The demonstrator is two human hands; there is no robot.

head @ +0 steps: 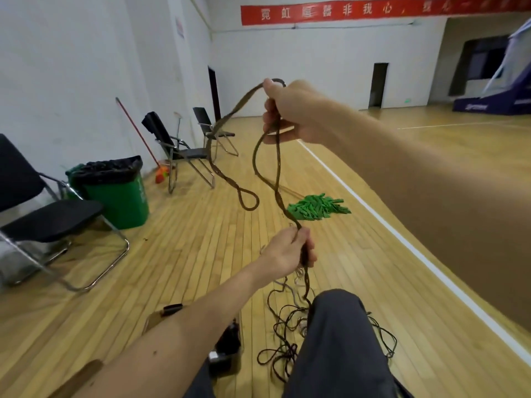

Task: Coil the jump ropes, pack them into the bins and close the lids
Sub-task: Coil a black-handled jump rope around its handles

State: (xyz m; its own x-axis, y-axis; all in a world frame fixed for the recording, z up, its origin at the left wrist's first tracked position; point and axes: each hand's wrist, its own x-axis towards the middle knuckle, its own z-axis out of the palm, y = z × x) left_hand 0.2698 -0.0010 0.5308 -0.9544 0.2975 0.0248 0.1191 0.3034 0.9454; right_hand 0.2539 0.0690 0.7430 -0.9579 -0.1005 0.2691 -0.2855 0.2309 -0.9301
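Note:
A brown jump rope [277, 193] hangs doubled in the air in front of me. My right hand [290, 110] is raised high and grips its upper bend, and a loop dangles off to the left. Lower down, my left hand [287, 251] grips the twisted strands of the same rope. Below that hand, a tangle of thin dark ropes [287, 331] lies on the wooden floor beside my knee. A clear bin [227, 354] with dark contents sits on the floor near my left forearm.
Black folding chairs [51, 219] line the left wall, with a green trash bin [120, 191] between them. A green mop head [316, 208] lies on the floor ahead. A broom [138, 133] leans against the wall. A white court line [402, 239] runs along the right.

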